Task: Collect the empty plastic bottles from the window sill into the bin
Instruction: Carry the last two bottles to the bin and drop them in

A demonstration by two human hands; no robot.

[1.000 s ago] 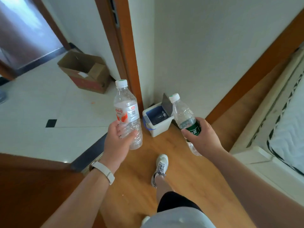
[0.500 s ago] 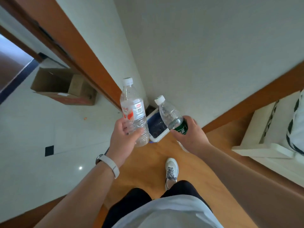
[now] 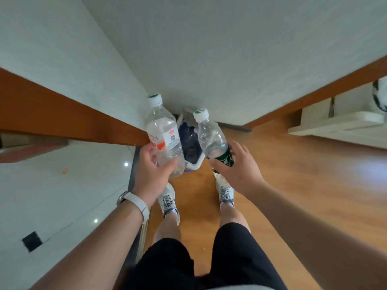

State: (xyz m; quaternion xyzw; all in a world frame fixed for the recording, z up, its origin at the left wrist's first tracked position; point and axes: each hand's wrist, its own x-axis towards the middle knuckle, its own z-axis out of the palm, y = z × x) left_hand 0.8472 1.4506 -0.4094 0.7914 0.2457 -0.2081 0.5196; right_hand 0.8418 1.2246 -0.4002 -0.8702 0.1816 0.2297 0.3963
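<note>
I stand where a warm, glossy wooden floor [image 3: 293, 185] meets pale shiny floor tiles [image 3: 62, 195], with one small black inset tile [image 3: 32, 241] off to my left. A plain white wall [image 3: 230, 59] fills the corner ahead, edged by an orange-brown wooden door frame [image 3: 62, 116] on the left and a matching skirting board on the right. A white-painted bed frame [image 3: 335, 126] stands at the right. The bin [image 3: 194, 165], a small white plastic box with a dark blue inside and its grey lid tipped up against the wall, sits on the wood in the corner just beyond my grey-laced white shoes [image 3: 167, 199]. What lies in it is too dark to make out. My hands are apart, each wrapped round a bottle. My left hand [image 3: 150, 170], with a white wristband [image 3: 136, 203], grips the lower half of the red-labelled bottle [image 3: 165, 139]. My right hand [image 3: 238, 166] grips the green-labelled bottle [image 3: 213, 139] at its label. Both are clear, ribbed, thin plastic with white caps and look empty. I hold them side by side over the bin, the caps tilted away from me.
</note>
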